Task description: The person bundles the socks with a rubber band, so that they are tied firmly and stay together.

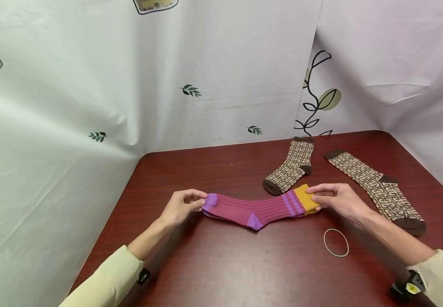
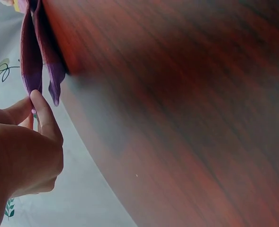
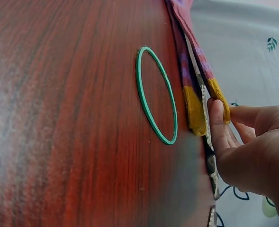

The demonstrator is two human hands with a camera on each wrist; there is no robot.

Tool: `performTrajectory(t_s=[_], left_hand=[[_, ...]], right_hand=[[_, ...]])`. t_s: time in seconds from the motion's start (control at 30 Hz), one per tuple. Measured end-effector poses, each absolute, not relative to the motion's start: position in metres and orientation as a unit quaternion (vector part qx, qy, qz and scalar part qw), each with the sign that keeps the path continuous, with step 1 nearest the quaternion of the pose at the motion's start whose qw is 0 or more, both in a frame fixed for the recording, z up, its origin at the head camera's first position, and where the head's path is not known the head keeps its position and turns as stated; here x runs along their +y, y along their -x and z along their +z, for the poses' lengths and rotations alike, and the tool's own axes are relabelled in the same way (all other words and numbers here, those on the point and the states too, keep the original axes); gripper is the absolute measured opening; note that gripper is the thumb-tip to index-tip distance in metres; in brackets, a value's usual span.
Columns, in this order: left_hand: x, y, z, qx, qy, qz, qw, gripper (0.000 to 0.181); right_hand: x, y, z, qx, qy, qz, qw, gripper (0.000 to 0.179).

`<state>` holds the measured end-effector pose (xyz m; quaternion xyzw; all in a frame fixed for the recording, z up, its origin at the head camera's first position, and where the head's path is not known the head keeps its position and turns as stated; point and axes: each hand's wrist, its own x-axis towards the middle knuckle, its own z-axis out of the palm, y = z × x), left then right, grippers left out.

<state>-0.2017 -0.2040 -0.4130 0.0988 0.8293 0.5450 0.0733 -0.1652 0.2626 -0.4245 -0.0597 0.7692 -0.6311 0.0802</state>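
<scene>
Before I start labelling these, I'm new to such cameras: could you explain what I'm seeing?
No machine here: a person works with two bare hands. The wide picture comes from a head camera looking down; the other two come from cameras on each wrist. The left hand pinches the purple toe of a magenta sock; the right hand pinches its yellow cuff. A matching sock lies beneath. On the dark red table are two brown patterned socks and a thin ring.
</scene>
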Motion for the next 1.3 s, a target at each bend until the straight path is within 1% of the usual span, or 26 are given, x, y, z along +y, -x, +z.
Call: performTrajectory(t_s=[0.33,0.6,0.87,1.3], left_hand=[[-0.2010,0.2025,-0.4173,0.847,-0.080,0.521,0.067,0.016],[-0.2003,0.2032,-0.4201,0.847,-0.091,0.520,0.055,0.015],[-0.1997,0.2031,-0.4207,0.858,-0.085,0.502,0.059,0.013],[-0.1999,0.2055,-0.4208,0.869,-0.087,0.483,0.062,0.013]], right_hand=[[0.2602,0.1650,-0.4300,0.792,0.064,-0.604,0.070,0.035],[0.2587,0.1642,-0.4279,0.818,0.068,-0.568,0.060,0.031],[0.2558,0.1648,-0.4271,0.848,0.054,-0.525,0.047,0.029],[0.2537,0.1645,-0.4284,0.878,0.032,-0.477,0.042,0.028]])
